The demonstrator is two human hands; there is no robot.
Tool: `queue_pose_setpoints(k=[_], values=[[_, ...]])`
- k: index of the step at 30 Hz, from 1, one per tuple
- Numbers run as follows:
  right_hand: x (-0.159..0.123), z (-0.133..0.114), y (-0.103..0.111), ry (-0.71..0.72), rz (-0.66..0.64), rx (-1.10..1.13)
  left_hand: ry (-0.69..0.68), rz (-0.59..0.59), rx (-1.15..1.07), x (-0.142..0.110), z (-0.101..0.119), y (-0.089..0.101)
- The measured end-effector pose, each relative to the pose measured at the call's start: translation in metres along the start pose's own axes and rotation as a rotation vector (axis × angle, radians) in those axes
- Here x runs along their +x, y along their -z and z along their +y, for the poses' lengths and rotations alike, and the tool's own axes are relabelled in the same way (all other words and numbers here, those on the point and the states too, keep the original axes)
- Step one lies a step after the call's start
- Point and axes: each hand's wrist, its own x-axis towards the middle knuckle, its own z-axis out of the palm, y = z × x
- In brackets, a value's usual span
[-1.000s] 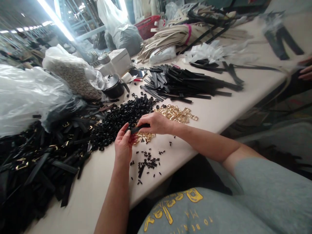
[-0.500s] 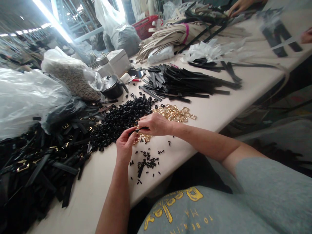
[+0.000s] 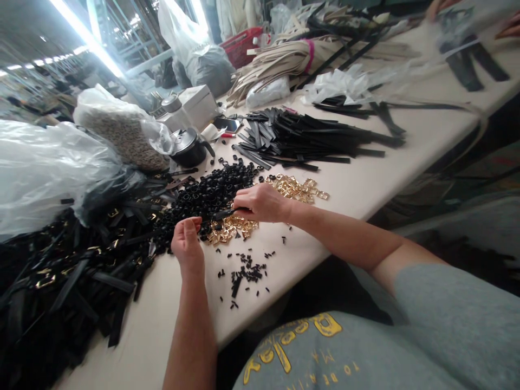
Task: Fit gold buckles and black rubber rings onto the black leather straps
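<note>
My right hand (image 3: pixel 265 202) is closed around a short black strap (image 3: pixel 222 215), whose free end sticks out to the left over the gold buckles (image 3: pixel 227 230). Off to the left, my left hand (image 3: pixel 188 241) hovers at the near edge of a heap of black loops (image 3: pixel 203 195). Its thumb and fingers are pressed together, and whatever they may hold is too small to make out. More gold buckles (image 3: pixel 296 188) lie behind my right wrist. Small black cut pieces (image 3: pixel 247 271) are scattered on the table in front of me.
Black straps with gold buckles (image 3: pixel 81 271) fill the table's left side. Loose black strips (image 3: pixel 309 135) lie farther back, near a black lidded pot (image 3: pixel 189 149) and a phone (image 3: pixel 227 124). Another person's hands (image 3: pixel 439 8) hold dark straps at the far right. The table's front edge runs diagonally.
My left hand has come away from the strap and moved left towards the black loops. The right hand keeps the strap, almost in place. The other person's hand has shifted right.
</note>
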Motion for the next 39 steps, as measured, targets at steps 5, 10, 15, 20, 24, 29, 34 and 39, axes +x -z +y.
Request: queue_pose_setpoints(k=[5, 10, 15, 20, 24, 29, 34, 39], values=[[-0.001, -0.001, -0.003, 0.061, 0.007, -0.017, 0.268, -0.225, -0.089, -0.005, 0.000, -0.006], [-0.001, -0.001, -0.007, 0.055, 0.027, -0.041, 0.431, -0.232, -0.245, -0.009, 0.005, -0.012], [-0.002, -0.002, -0.013, 0.078, 0.077, -0.013, 0.549, -0.220, -0.365, -0.009, 0.009, -0.014], [-0.002, -0.001, -0.015, 0.087, 0.074, -0.005, 0.589, -0.235, -0.410, -0.010, 0.014, -0.016], [-0.001, 0.000, -0.014, 0.093, 0.057, 0.003, 0.601, -0.263, -0.419, -0.010, 0.013, -0.015], [0.000, -0.002, -0.009, 0.101, -0.003, -0.056, 0.570, -0.280, -0.381, -0.011, 0.010, -0.014], [0.002, -0.005, -0.001, 0.017, -0.175, -0.138, 0.326, -0.268, -0.166, -0.013, 0.010, -0.012], [0.002, -0.009, 0.001, -0.077, -0.333, -0.111, 0.301, -0.337, -0.104, -0.016, 0.010, -0.012]])
